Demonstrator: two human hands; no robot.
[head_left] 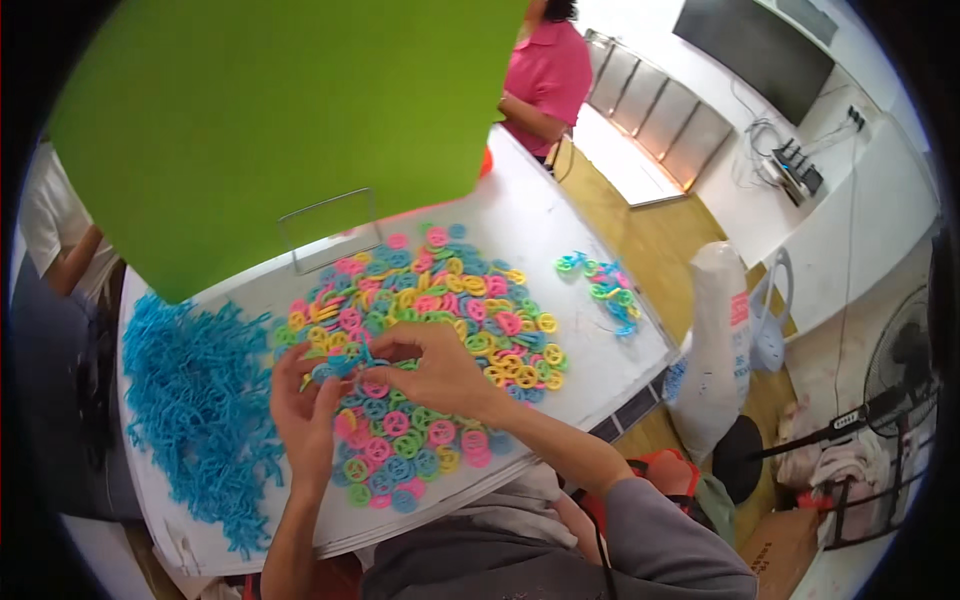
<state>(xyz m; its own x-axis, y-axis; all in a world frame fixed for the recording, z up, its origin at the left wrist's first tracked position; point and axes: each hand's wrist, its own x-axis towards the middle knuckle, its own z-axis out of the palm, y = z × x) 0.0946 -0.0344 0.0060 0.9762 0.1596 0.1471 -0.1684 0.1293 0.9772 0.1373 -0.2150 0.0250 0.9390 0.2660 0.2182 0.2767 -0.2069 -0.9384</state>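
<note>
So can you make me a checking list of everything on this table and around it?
Surface: white table, mostly covered.
Job's things: small blue plastic piece pinched between both hands, over a heap of coloured rings.
Clutter: pile of blue strips at left; small ring cluster; green board.
Grippers: left hand and right hand both closed on the piece.
Cables: wires on far counter.
Surroundings: person in pink shirt, fan, white sack.

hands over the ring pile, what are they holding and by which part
Both hands, left and right, pinch a small blue plastic piece by its ends; exact grip is too small to tell.
</note>
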